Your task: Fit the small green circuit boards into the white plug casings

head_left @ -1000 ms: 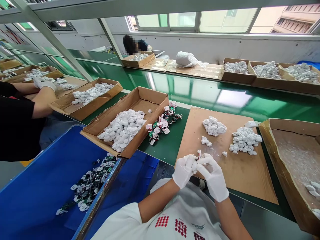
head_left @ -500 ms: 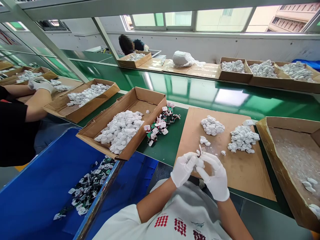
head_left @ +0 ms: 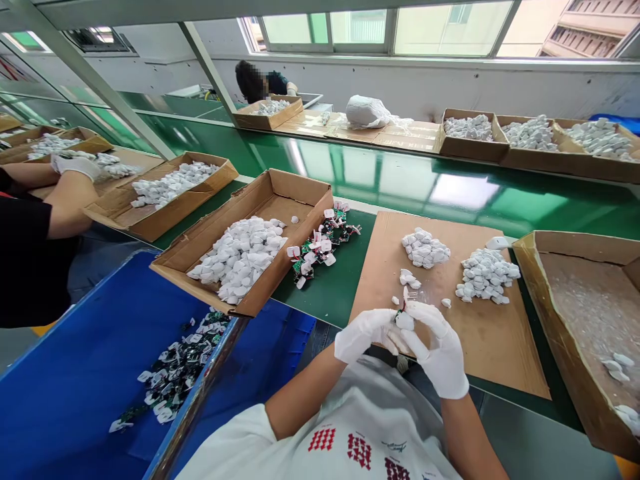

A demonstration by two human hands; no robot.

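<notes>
- The small white lump (head_left: 405, 322) is held at about 12 o'clock from the chest, just above the lap, and a thin red wire (head_left: 403, 307) is seen sticking up from it.
- The lump is pinched by the fingers of the left hand (head_left: 364, 335) and the right hand (head_left: 434, 350). Both hands are nearly shut on it, and neither is spread wide.
- Both hands are covered by white gloves (head_left: 444, 369).
- The lump is shown more clearly now than in the earlier frame, when it was mostly hidden by the fingers. The left fingers have been laid flatter.
- A cardboard sheet (head_left: 480, 353) is seen under and past the hands. Two piles of white lumps (head_left: 487, 280) are laid on it at 1 o'clock.
- Green circuit boards (head_left: 320, 250) are heaped on the green belt (head_left: 450, 190) at 11 o'clock.
- A cardboard box (head_left: 300, 193) of white lumps is placed at 10 o'clock.
- A blue plastic bin (head_left: 100, 373) of boards is set at 8 o'clock.
- A co-worker's gloved hand (head_left: 75, 167) is seen at 10 o'clock, far off, beside more white lumps.
</notes>
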